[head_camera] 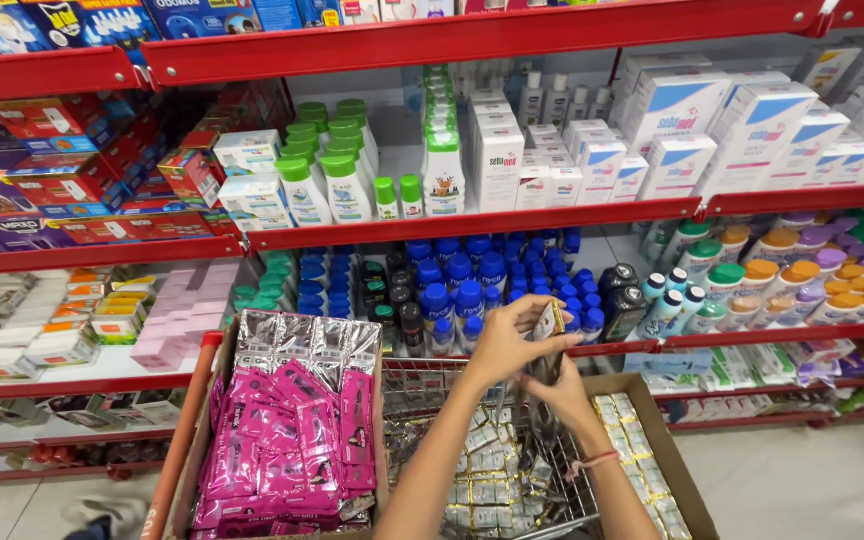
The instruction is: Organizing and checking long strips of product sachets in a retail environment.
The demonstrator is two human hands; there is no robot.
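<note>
2 hands meet above our shopping cart (552, 505), and much of what they do stays hidden from us. Our left hand (505, 345) curls its fingers and thumb closed around a small flat sachet (549, 322), pale with a dark edge, held upright just in front of the red shelf rail (652, 345). Our right hand (559, 392) sits directly beneath, touching the left; its fingers fold around a dark bundle (544, 371), but we cannot tell whether that is more sachets or something else, because the left hand covers the top of it. A red thread bracelet (597, 461) circles the right wrist.

Below, the wire cart holds loose silver-and-gold sachets (487, 470), too small and glossy to read apart. Left of it a cardboard box (214, 420) carries pink sachets (287, 435) under crumpled silver foil (307, 340); its lower end is cut off by the frame. At right, another carton (672, 460) with rows of pale packets (637, 450) is also cropped.

Behind the hands, blue-capped bottles (462, 290) crowd 1 shelf, partly blocked by our knuckles. White boxes (752, 125) stand above, and green-capped bottles (327, 170) sit to their left.
</note>
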